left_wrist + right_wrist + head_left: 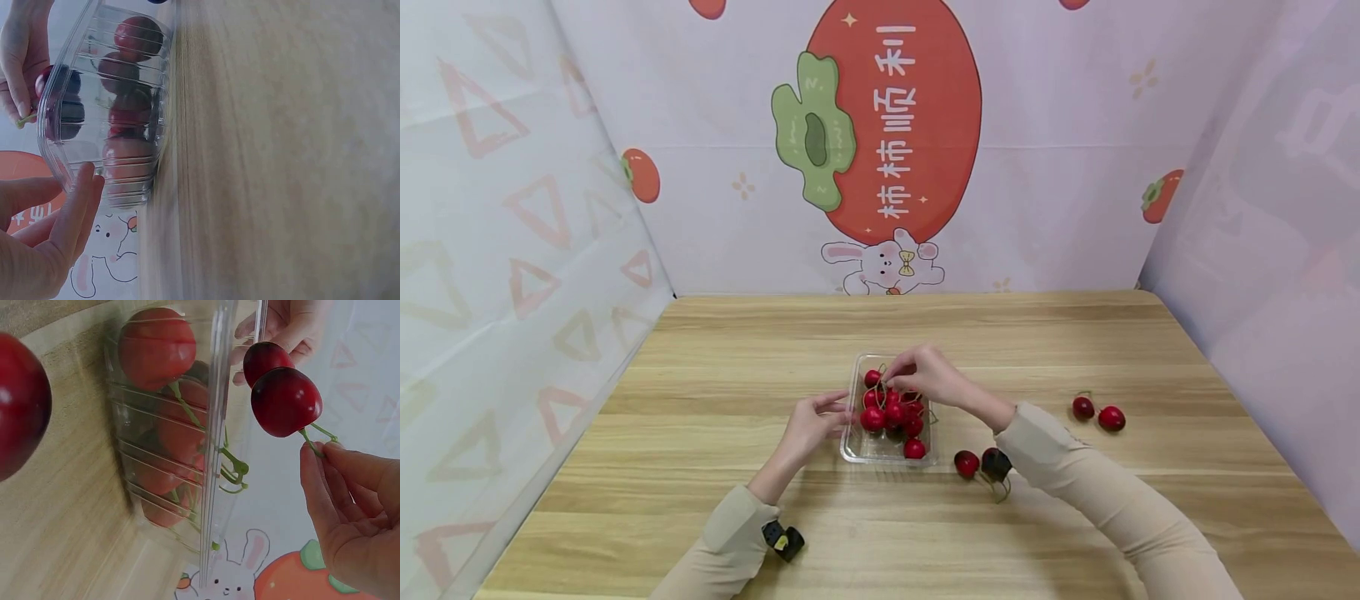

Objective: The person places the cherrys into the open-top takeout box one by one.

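Note:
A clear plastic container [880,461] holding several red cherries [873,419] stands on the table. My right hand [932,379] is above it, pinching the green stems of two dark red cherries [286,402] between thumb and fingertips. In the right wrist view this pair is above the container's rim. At the container's left side is my left hand [808,427], its fingers extended. In the left wrist view, the fingertips [85,172] rest against the clear wall.
Near my right sleeve lie two cherries [966,464] with joined stems, partly next to the cuff. Farther right are two more cherries [1111,418]. A wooden table [737,350] spreads beneath, with printed cloth walls [1037,167] behind and at the sides.

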A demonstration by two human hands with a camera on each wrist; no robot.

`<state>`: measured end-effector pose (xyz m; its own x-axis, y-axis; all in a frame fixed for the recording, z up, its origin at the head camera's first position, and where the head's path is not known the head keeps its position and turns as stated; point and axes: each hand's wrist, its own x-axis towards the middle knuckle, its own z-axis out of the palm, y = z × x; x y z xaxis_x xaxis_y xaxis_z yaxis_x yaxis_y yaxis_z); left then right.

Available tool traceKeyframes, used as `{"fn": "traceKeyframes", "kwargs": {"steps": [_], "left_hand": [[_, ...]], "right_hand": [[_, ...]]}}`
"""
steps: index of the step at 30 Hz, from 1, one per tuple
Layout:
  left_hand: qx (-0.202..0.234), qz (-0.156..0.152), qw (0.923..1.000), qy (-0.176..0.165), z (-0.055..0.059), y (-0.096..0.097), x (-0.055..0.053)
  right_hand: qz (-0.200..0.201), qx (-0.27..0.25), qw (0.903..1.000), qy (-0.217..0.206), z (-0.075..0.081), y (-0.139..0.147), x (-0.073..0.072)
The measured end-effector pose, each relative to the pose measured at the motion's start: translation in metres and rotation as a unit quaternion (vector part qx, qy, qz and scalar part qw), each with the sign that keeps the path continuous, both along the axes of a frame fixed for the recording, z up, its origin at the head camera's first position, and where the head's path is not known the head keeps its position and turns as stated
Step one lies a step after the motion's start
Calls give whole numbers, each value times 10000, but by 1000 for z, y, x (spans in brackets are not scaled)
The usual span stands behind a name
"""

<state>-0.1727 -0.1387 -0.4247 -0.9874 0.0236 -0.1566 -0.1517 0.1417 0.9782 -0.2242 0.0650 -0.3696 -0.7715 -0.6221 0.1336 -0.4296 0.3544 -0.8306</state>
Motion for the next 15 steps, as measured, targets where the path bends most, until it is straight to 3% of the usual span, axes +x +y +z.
{"fn": "traceKeyframes", "kwargs": {"steps": [4, 15], "left_hand": [[-3, -10, 10000, -9, 0, 0, 0], [-11, -23, 10000, 25, 0, 0, 1]], "right_hand": [[33, 102, 9998, 154, -2, -2, 1], [215, 26, 9997, -79, -6, -6, 3]]}}
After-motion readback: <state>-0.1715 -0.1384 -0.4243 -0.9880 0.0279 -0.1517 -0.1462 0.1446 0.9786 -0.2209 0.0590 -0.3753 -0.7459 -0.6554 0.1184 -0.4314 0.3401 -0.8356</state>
